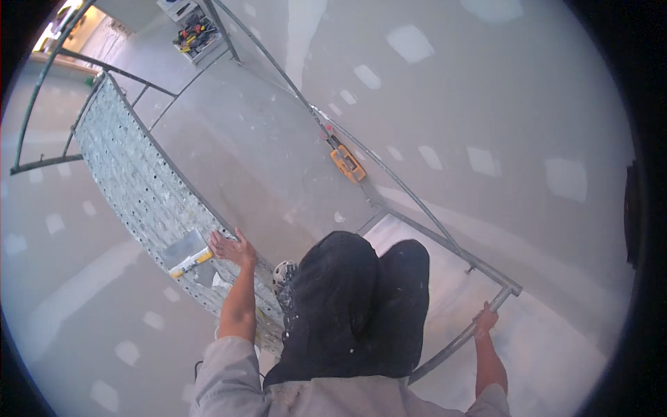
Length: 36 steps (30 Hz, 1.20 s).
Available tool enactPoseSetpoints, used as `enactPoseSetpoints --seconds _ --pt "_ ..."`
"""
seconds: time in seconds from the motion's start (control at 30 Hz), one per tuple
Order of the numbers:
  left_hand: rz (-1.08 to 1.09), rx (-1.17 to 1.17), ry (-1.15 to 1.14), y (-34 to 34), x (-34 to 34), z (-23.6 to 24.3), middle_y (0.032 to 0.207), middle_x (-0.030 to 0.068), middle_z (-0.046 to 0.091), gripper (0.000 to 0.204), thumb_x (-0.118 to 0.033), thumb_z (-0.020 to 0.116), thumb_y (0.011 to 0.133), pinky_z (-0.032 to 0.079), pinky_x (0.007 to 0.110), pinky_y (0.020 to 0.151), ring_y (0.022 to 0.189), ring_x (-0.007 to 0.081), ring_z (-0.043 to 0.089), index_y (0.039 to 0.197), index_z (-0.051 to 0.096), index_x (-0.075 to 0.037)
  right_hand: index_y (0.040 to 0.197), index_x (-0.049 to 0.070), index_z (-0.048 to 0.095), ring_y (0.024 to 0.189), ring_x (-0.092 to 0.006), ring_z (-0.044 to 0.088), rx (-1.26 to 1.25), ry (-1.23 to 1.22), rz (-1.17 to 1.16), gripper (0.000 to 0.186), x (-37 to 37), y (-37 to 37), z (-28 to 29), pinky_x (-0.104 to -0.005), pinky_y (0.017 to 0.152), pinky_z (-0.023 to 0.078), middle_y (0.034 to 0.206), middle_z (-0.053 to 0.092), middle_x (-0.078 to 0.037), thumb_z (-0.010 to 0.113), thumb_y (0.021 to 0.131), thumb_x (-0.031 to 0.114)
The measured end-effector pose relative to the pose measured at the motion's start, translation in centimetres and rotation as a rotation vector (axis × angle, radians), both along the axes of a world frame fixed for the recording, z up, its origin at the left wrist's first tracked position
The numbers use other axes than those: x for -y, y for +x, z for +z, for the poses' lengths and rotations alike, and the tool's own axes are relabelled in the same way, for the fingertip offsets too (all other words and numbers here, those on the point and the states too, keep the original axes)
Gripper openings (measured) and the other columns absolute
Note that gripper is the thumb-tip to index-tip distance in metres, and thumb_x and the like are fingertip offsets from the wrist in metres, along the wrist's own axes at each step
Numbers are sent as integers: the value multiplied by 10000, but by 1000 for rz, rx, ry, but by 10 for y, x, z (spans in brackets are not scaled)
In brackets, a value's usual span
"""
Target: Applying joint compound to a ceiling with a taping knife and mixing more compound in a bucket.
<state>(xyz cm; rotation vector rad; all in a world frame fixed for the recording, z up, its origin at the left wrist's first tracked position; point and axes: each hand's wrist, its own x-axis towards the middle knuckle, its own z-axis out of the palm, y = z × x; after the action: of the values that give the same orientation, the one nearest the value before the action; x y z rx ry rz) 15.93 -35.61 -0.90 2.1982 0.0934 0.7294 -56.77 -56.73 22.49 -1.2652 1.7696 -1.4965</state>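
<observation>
Grey sleeves (229, 375) are seen at the lower edge, and dark, paint-flecked trousers (354, 306) fill the middle below the camera. On the person's right, the right hand (485, 321) is wrapped around the grey metal rail (458, 340) of a scaffold near its corner, the fingers curled shut about the tube. On the left, the left hand (233, 248) is laid on the perforated metal plank (139, 181), its fingers spread and pointing at a broad taping knife (186, 253) with a yellow handle; the fingertips lie just beside the handle, though whether they touch it cannot be told. The knife rests flat on the plank near its closer end. A white shoe (283, 274) is set on the plank just beside the forearm. Farther off, a yellow tool (347, 164) is seen lying beside the far rail of the scaffold. Beyond that, an open tray of tools (196, 35) is seen on the floor (250, 139).
</observation>
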Motion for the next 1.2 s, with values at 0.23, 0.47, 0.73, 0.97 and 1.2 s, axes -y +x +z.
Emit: enactPoseSetpoints --seconds 0.23,0.47,0.73,0.97,1.2 --pt "-80 9 35 -14 -26 -57 1407 143 400 727 -435 630 823 216 510 1094 1331 354 297 1373 383 -30 751 7 485 334 -183 444 -16 81 -74 238 -19 -37 -49 -346 313 370 484 463 -52 636 862 154" --pt "-143 -159 225 -88 -88 -115 1416 128 385 758 -389 663 807 210 513 1097 1354 332 278 1406 348 -49 768 -13 494 328 -213 448 -280 189 -233 223 -54 -109 -34 -379 304 371 497 470 -87 659 830 123" --pt "340 -234 239 -40 -70 -105 1413 122 395 796 -572 534 838 223 508 1085 1335 331 315 1411 361 -47 791 9 529 363 -176 459 -348 -122 162 297 95 81 110 -332 345 335 516 485 -42 700 853 243" --pt "542 -118 130 -58 -134 -111 1310 139 478 810 -684 450 867 281 523 1048 1237 361 419 1361 417 -43 783 43 510 347 -137 462 -353 -120 336 321 57 199 183 -307 331 381 485 469 -21 705 863 286" --pt "493 -120 83 -62 -184 -83 1354 120 460 785 -657 514 861 273 512 1045 1278 336 391 1369 409 -67 798 70 471 340 -118 417 -234 -102 319 345 -1 175 189 -285 325 357 496 437 4 684 884 328"
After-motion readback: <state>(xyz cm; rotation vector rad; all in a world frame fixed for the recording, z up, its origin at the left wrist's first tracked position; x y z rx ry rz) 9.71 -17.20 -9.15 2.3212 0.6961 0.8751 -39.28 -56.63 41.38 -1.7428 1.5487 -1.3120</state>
